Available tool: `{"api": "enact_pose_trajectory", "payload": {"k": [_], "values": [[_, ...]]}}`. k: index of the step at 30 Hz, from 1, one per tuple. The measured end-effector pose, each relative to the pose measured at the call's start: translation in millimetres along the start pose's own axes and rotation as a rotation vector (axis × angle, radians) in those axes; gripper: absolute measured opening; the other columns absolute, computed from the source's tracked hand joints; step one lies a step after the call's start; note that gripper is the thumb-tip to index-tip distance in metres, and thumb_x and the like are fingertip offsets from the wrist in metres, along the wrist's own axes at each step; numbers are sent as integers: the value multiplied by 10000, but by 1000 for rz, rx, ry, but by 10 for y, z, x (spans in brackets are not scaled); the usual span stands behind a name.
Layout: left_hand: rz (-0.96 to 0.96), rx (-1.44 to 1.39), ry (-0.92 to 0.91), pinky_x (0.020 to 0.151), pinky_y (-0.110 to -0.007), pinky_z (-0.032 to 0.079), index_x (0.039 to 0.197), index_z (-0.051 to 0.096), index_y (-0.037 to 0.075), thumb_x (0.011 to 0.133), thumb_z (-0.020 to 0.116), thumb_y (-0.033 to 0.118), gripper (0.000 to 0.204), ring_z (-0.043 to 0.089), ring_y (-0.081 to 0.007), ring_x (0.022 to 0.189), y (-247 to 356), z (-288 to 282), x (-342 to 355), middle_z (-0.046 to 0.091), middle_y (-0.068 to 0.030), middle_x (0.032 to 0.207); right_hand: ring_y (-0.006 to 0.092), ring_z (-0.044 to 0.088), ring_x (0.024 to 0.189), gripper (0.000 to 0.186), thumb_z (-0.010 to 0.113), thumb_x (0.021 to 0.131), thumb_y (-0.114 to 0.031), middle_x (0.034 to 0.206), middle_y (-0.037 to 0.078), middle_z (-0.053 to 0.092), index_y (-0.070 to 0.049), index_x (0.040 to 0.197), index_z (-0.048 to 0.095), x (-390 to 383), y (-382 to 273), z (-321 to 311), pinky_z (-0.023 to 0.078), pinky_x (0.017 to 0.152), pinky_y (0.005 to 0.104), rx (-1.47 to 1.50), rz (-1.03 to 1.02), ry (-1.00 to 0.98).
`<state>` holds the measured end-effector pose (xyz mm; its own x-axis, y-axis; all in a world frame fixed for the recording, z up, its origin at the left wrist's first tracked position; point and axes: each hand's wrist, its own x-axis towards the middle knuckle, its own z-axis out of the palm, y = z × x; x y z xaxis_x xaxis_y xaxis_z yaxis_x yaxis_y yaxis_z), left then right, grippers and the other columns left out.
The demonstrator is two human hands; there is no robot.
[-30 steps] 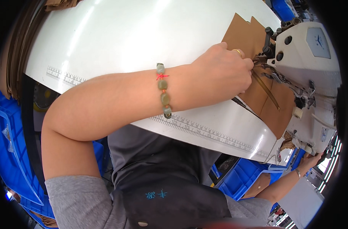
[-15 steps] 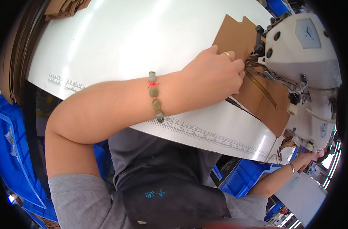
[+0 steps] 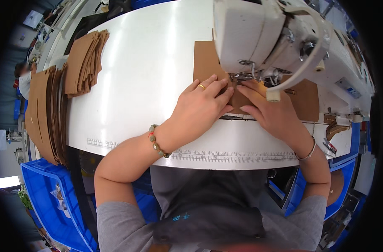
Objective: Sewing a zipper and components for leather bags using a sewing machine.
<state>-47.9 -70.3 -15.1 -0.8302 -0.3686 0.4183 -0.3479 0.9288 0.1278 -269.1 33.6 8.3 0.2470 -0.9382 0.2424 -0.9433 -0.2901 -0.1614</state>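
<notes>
In the head view we count one brown sheet (image 3: 205, 59), lying on the bench (image 3: 137, 84) beneath one sewing machine (image 3: 250, 38), and two stacks of brown pieces (image 3: 84, 63) at the left side. Our left hand (image 3: 199, 105) and right hand (image 3: 271, 109) rest palm down upon the sheet, turned inward, fingers outstretched and released. Wide white surface stretches between stacks and left hand; one printed ruler (image 3: 237, 157) follows the near edge.

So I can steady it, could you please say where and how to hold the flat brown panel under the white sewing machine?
Probably pinch the far left corner of the flat brown panel, from the left; its edge lies exposed, clear of the white sewing machine.
</notes>
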Motion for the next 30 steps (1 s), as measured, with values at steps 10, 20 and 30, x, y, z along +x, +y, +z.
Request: {"api": "enact_pose_trajectory", "payload": {"k": [10, 20, 30], "values": [[15, -7, -43, 922, -370, 590, 1221, 768, 105, 854, 826, 250, 399, 689, -287, 1216, -3, -71, 84, 713, -73, 1296, 276, 657, 1100, 372, 812, 819, -357, 994, 88, 702, -21, 971, 765, 40, 46, 225, 490, 1086, 461, -14, -28, 104], [6, -45, -50, 865, -375, 593, 1104, 786, 64, 861, 827, 235, 300, 715, -298, 1170, -2, -62, 97, 722, -109, 1299, 223, 645, 1114, 401, 827, 796, -365, 1062, 62, 717, -35, 1016, 766, 63, 44, 250, 480, 1021, 385, -71, -77, 213], [6, -38, -36, 872, -374, 593, 1098, 787, 55, 870, 821, 224, 286, 712, -320, 1172, -11, -50, 109, 722, -114, 1292, 229, 649, 1124, 395, 826, 802, -344, 1110, 60, 714, -46, 1049, 747, 62, 68, 282, 486, 1008, 391, -64, -71, 212]]}}
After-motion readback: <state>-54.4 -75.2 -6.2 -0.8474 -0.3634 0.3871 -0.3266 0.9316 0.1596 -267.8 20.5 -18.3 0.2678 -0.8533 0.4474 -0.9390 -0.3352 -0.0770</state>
